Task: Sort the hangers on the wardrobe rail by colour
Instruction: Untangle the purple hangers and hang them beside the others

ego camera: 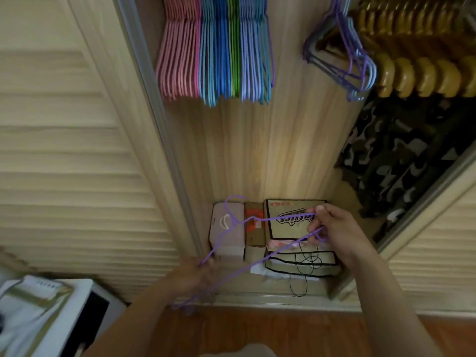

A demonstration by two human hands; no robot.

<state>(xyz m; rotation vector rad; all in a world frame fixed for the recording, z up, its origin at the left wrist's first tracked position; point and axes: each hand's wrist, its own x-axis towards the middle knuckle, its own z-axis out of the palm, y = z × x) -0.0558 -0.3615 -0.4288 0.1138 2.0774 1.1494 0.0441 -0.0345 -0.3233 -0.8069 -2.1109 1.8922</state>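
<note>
Head view, wardrobe: the sliding louvred door (77, 150) stands pushed left, so the bay is open; its metal frame edge (159, 150) runs down the left side of the opening, and a second door (438, 240) closes in from the right.
Sorted block: the pink hangers (177, 52), blue hangers (215, 52), a thin green band (234, 47) and pale lilac-blue hangers (255, 55) hang packed in colour bands at upper left; this part looks largely done.
Gold hangers: the padded gold hangers (417, 70) sit together at far right, above a camouflage garment (401, 161).
Left to do: a loose cluster of purple and grey hangers (342, 52) hangs skewed between the two groups and seems unsorted, by my reading.
Open room: bare wood back panel shows between the sorted block and the loose cluster, which is a free stretch for hanging more; the rail itself is out of view.
Floor clutter: boxes (291, 228) and a black cord (306, 269) lie on the wardrobe floor, below the hands.
Purple hanger (283, 251): off the rail, held low and roughly flat over the boxes, hook pointing up-left.
Right hand (334, 228): fingers pinch one end of the purple hanger.
Left hand (195, 276): blurred; it appears to grip the other end, with more purple wire trailing below it.
</note>
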